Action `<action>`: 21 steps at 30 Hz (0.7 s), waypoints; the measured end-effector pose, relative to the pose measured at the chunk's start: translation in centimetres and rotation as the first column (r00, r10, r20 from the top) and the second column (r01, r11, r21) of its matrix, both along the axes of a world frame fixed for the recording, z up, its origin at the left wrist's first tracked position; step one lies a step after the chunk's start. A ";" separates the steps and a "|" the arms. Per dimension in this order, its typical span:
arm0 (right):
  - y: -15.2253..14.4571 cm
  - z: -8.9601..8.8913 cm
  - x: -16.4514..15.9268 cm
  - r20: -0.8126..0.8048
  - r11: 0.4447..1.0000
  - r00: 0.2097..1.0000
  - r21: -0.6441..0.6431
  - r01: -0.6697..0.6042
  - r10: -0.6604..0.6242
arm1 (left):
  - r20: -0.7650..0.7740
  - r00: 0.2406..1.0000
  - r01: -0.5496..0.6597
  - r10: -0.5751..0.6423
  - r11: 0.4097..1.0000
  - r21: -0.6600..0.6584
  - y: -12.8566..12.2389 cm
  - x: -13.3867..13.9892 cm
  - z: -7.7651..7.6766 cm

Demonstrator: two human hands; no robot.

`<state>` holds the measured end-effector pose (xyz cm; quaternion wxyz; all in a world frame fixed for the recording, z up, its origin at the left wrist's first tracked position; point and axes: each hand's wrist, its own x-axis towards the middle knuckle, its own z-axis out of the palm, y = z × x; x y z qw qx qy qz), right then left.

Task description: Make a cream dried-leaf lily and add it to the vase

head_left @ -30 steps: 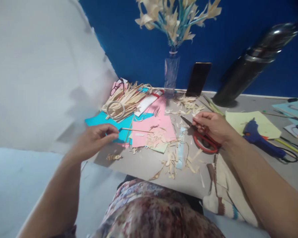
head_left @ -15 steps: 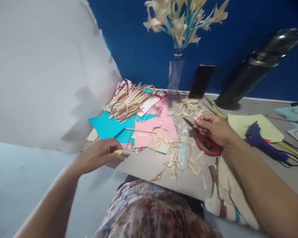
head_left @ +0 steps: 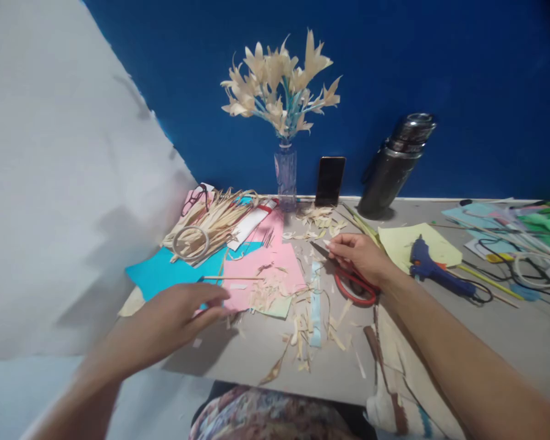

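My left hand (head_left: 193,310) hovers at the near left of the table, its thumb and fingers apart, with nothing visible between them. Just past its fingertips lies a pink paper sheet (head_left: 238,290), and a turquoise sheet (head_left: 158,275) is behind the hand. My right hand (head_left: 360,258) is closed over a pair of red-handled scissors (head_left: 355,287), the dark blades pointing to the far left. A small pale piece (head_left: 328,244) shows at its thumb and fingertip. Dry husk scraps (head_left: 302,336) and a light blue strip (head_left: 316,305) lie between the hands.
Husk strips with a tape ring (head_left: 190,244) are piled at the back left. A clear vase (head_left: 286,177) of husk flowers, a phone (head_left: 330,180) and a dark flask (head_left: 389,168) stand along the blue wall. A blue glue gun (head_left: 433,266) lies on the right near a striped cloth (head_left: 398,373).
My view has tilted up and turned right. The small yellowish piece at my left fingertips is no longer visible, and those fingers have spread. My right hand keeps its place by the scissors.
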<state>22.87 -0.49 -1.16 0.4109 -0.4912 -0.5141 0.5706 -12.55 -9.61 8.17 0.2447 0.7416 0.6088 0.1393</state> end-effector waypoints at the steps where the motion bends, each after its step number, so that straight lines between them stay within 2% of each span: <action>1: -0.2 0.2 -0.1 0.014 1.000 1.000 0.007 -0.019 0.019 | 0.018 0.994 0.104 -0.104 0.994 -0.019 1.4 2.1 -0.1; 4: -0.9 0.9 -0.6 0.102 0.987 0.983 0.047 -0.156 0.151 | 0.212 0.965 0.136 -0.155 0.985 0.105 4.9 8.1 -1.4; 5: -1.1 1.3 -0.8 0.138 0.975 0.969 0.059 -0.215 0.205 | 0.295 0.940 0.151 -0.174 0.983 0.101 5.7 9.8 -2.2; 7: -1.6 1.8 -1.1 0.209 0.950 0.935 0.072 -0.305 0.285 | 0.454 0.876 0.199 -0.166 0.980 -0.026 6.7 12.5 -3.7; 9: -1.9 2.3 -1.3 0.260 0.932 0.909 0.069 -0.355 0.326 | 0.561 0.823 0.226 -0.087 0.957 -0.184 7.1 14.1 -5.1; 12: -1.9 2.5 -1.2 0.297 0.924 0.888 0.046 -0.380 0.350 | 0.679 0.729 0.215 0.087 0.913 -0.348 7.1 14.6 -6.5; 16: -1.5 2.3 -1.0 0.319 0.921 0.875 0.017 -0.389 0.363 | 0.764 0.586 0.288 0.268 0.813 -0.506 7.0 14.2 -7.1; 18: -1.4 2.1 -1.0 0.348 0.916 0.864 0.035 -0.401 0.365 | 0.768 0.560 0.326 0.310 0.770 -0.548 7.0 14.1 -7.3; 21: -1.5 1.8 -1.1 0.360 0.911 0.856 0.041 -0.411 0.370 | 0.767 0.562 0.337 0.309 0.761 -0.554 7.1 14.0 -7.7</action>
